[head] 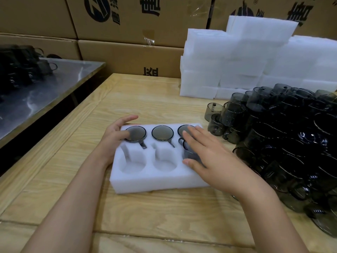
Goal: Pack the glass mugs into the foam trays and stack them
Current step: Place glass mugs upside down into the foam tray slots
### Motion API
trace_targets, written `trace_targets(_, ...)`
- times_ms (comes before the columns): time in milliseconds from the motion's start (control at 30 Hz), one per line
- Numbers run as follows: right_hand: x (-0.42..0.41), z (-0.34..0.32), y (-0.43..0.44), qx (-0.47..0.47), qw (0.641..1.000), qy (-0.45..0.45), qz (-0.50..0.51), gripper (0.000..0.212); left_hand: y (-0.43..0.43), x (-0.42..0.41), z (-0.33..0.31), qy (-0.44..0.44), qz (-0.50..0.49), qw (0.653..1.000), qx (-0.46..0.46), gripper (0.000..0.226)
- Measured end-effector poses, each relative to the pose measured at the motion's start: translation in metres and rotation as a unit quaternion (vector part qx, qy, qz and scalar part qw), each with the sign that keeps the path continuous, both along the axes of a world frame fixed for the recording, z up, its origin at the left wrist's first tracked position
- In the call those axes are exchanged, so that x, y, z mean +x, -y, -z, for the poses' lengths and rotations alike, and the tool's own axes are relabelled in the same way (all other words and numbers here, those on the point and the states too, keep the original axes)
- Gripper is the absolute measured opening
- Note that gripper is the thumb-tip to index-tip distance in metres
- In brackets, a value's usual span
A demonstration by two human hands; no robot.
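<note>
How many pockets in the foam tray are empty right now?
2: the front-left pocket and the front-middle pocket of the foam tray. Front right, a mug sits partly hidden under the right hand.

The foam tray (155,183) and the foam stack (228,57) behind are plain white, the glass mugs (284,136) smoky dark grey, the surface (145,212) pale wood with brown grain lines, the cardboard boxes (131,55) brown with black print.
</note>
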State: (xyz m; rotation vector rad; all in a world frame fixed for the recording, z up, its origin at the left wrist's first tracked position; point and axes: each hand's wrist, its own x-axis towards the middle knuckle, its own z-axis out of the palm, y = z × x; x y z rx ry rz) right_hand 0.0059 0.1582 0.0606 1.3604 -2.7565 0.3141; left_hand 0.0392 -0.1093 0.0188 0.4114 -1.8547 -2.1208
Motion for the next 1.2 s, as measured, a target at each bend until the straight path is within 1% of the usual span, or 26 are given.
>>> trace_targets(100, 0.004, 0.004, -0.003, 0.005, 1.0, 0.016, 0.007, 0.066, 0.001, -0.001, 0.003, -0.01, 0.009, 1.0, -0.001, 0.063)
trace_targets(167, 0.005, 0.007, -0.006, 0.024, 1.0, 0.012, 0.006, 0.066, 0.003, -0.002, 0.005, -0.015, 0.013, 1.0, 0.0, 0.063)
trace_targets(200, 0.003, 0.007, -0.007, 0.03, 0.999, 0.02, 0.002, 0.067, 0.004, -0.003, 0.005, -0.016, 0.014, 1.0, 0.0, 0.063)
trace_targets(233, 0.003, 0.004, -0.007, 0.026, 0.998, 0.048, 0.001, 0.071, 0.004, -0.004, 0.005, -0.015, 0.014, 1.0, 0.0, 0.063)
trace_targets(300, 0.003, -0.007, -0.004, -0.027, 0.992, 0.126, 0.01, 0.089, 0.005, -0.001, 0.004, -0.014, 0.022, 1.0, -0.005, 0.063)
trace_targets(333, 0.003, -0.012, -0.002, -0.066, 0.987, 0.144, 0.021, 0.094, 0.005, 0.0, 0.004, -0.011, 0.032, 0.999, -0.01, 0.063)
trace_targets(367, 0.002, -0.016, 0.002, -0.105, 0.984, 0.141, 0.037, 0.09, 0.004, 0.001, 0.002, -0.006, 0.04, 0.999, -0.021, 0.061)
trace_targets(400, -0.001, -0.018, 0.007, -0.137, 0.981, 0.129, 0.056, 0.08, 0.004, 0.002, -0.001, 0.001, 0.039, 0.998, -0.041, 0.058)
trace_targets(433, -0.004, -0.02, 0.014, -0.154, 0.978, 0.118, 0.072, 0.071, 0.003, 0.002, -0.006, 0.007, 0.029, 0.996, -0.08, 0.051)
trace_targets(467, -0.008, -0.021, 0.02, -0.156, 0.978, 0.113, 0.078, 0.063, 0.003, 0.004, -0.014, 0.01, 0.008, 0.99, -0.138, 0.044)
trace_targets(533, -0.016, -0.02, 0.03, -0.134, 0.981, 0.117, 0.076, 0.057, -0.005, 0.012, -0.035, -0.014, -0.052, 0.962, -0.267, 0.032)
trace_targets(567, -0.02, -0.019, 0.033, -0.135, 0.98, 0.126, 0.081, 0.055, -0.016, 0.017, -0.046, -0.045, -0.064, 0.951, -0.299, 0.03)
trace_targets(633, -0.027, -0.016, 0.035, -0.173, 0.965, 0.161, 0.111, 0.051, -0.051, 0.023, -0.061, -0.09, -0.042, 0.935, -0.342, 0.038)
trace_targets(667, -0.029, -0.013, 0.035, -0.198, 0.955, 0.178, 0.13, 0.048, -0.071, 0.021, -0.063, -0.085, -0.02, 0.92, -0.382, 0.042)
trace_targets(700, -0.03, -0.01, 0.034, -0.216, 0.947, 0.186, 0.146, 0.044, -0.091, 0.017, -0.062, -0.059, 0.002, 0.895, -0.442, 0.043)
trace_targets(733, -0.031, -0.008, 0.034, -0.228, 0.942, 0.187, 0.158, 0.039, -0.11, 0.01, -0.059, -0.017, 0.021, 0.863, -0.505, 0.045)
trace_targets(767, -0.03, -0.006, 0.034, -0.238, 0.939, 0.185, 0.168, 0.035, -0.125, 0.004, -0.056, 0.031, 0.033, 0.831, -0.554, 0.048)
trace_targets(800, -0.03, -0.004, 0.034, -0.244, 0.936, 0.185, 0.174, 0.033, -0.135, -0.002, -0.053, 0.067, 0.037, 0.809, -0.583, 0.048)
trace_targets(833, -0.03, -0.003, 0.035, -0.241, 0.936, 0.184, 0.176, 0.033, -0.142, -0.006, -0.05, 0.089, 0.033, 0.803, -0.588, 0.043)
trace_targets(900, -0.03, 0.0, 0.037, -0.214, 0.947, 0.174, 0.168, 0.034, -0.146, -0.01, -0.045, 0.11, 0.007, 0.803, -0.586, 0.027)
trace_targets(933, -0.031, 0.003, 0.038, -0.191, 0.955, 0.161, 0.157, 0.036, -0.146, -0.009, -0.042, 0.12, -0.005, 0.79, -0.602, 0.025)
trace_targets(1000, -0.032, 0.011, 0.039, -0.131, 0.973, 0.131, 0.136, 0.042, -0.145, -0.005, -0.031, 0.131, -0.017, 0.751, -0.647, 0.033)
trace_targets(1033, -0.032, 0.014, 0.039, -0.099, 0.978, 0.122, 0.136, 0.046, -0.144, -0.003, -0.027, 0.131, -0.021, 0.739, -0.661, 0.04)
trace_targets(1100, -0.032, 0.017, 0.039, -0.04, 0.98, 0.116, 0.156, 0.051, -0.141, -0.002, -0.021, 0.142, -0.013, 0.732, -0.666, 0.048)
trace_targets(1200, -0.034, 0.017, 0.039, 0.019, 0.981, 0.092, 0.172, 0.051, -0.137, -0.006, -0.02, 0.177, 0.003, 0.743, -0.645, 0.052)
